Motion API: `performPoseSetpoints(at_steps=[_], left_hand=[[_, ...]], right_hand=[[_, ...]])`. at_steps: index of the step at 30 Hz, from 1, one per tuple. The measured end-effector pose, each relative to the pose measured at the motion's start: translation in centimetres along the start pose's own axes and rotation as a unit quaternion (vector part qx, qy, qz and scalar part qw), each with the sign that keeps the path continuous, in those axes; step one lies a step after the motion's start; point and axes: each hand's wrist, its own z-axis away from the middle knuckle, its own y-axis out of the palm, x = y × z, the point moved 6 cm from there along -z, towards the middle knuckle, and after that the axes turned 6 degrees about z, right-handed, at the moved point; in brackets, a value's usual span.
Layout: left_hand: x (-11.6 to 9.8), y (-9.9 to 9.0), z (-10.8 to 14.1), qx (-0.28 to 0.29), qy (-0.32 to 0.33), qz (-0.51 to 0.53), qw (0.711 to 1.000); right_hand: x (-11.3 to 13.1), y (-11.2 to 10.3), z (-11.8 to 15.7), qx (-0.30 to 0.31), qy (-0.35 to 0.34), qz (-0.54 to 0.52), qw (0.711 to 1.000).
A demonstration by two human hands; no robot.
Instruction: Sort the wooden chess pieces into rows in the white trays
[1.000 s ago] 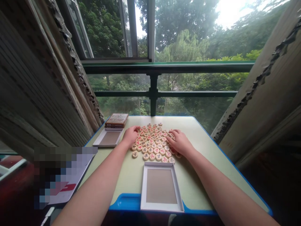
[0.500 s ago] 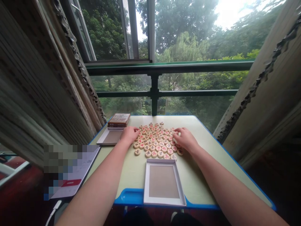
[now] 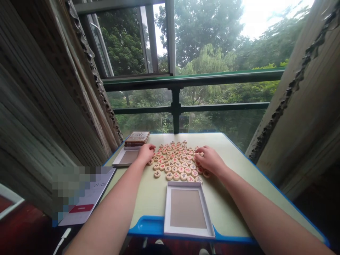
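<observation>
Round wooden Chinese chess pieces [image 3: 176, 164] lie face up in a loose spread, marked with red or black characters. At the spread's left edge is my left hand [image 3: 146, 153], fingers loosely bent and a little apart, holding nothing that I can see. A piece lies just below its fingers. Over the right edge rests my right hand [image 3: 210, 159], its fingers spread and bent down among the pieces, hiding some of them. Whether its fingertips touch single pieces is hard to see. A shallow white box tray [image 3: 188, 209] lies right in front of the spread.
A second shallow tray [image 3: 126, 157] and a patterned brown box [image 3: 137, 137] sit at the table's left rear. A tablet-like screen [image 3: 89, 198] with a white cable [image 3: 62, 239] is at the left. The table [image 3: 231, 202] has a blue rim; a green railing [image 3: 196, 78] stands behind.
My left hand has drawn slightly left from the pieces. My right hand has moved a little inward over the right edge of the spread. The camera view has shifted slightly.
</observation>
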Motion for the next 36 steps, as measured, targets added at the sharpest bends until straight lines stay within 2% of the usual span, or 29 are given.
performPoseSetpoints(at_steps=[4,6,9,12,18,23,28,32,36], left_hand=[[0.0,-0.4,0.0,-0.011,-0.03,0.058,0.998],[-0.7,-0.6,0.3,-0.007,-0.016,0.06,0.998],[-2.2,-0.4,1.0,0.024,0.029,0.013,0.999],[-3.1,0.0,1.9,0.052,0.052,-0.079,0.994],[-3.0,0.2,2.2,0.055,0.056,-0.159,0.984],[-2.8,-0.2,1.8,0.03,0.048,-0.138,0.989],[-4.6,-0.4,2.7,0.018,0.086,-0.104,0.991],[-5.7,0.3,3.6,0.045,0.121,-0.056,0.99],[-5.7,1.3,3.8,0.075,0.146,-0.066,0.984]], right_hand=[[0.1,-0.1,0.0,-0.005,-0.005,0.003,1.0],[0.1,-0.2,0.0,-0.006,-0.003,0.008,1.0],[0.1,-0.3,0.0,-0.01,-0.002,0.011,1.0],[0.2,-0.6,0.1,-0.018,-0.004,0.006,1.0],[0.1,-0.8,0.0,-0.023,-0.008,0.0,1.0],[0.1,-0.7,-0.1,-0.025,-0.015,0.01,1.0],[0.2,-0.8,0.0,-0.024,-0.015,0.003,1.0],[0.6,-0.8,0.1,-0.031,-0.037,0.009,0.999],[0.7,-0.8,0.1,-0.029,-0.046,0.016,0.998]])
